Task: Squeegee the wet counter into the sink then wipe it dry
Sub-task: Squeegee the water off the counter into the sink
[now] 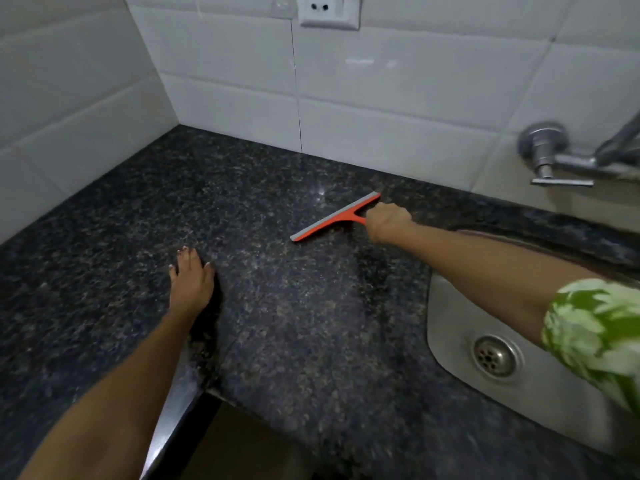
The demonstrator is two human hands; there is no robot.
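My right hand (388,221) is wrapped tight round the handle of the orange squeegee (335,216), blade down on the dark granite surface (277,323) just left of it. Left hand (191,282) lies flat, fingers straight. Sink (450,327) sits under my right forearm.

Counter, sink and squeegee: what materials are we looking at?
Counter: looks like polished dark granite, speckled grain, faint sheen. Sink: probably stainless steel, brushed grey, with a metal drain strainer. Squeegee: orange frame, likely plastic, with a grey blade, probably rubber; the right hand covers its grip.
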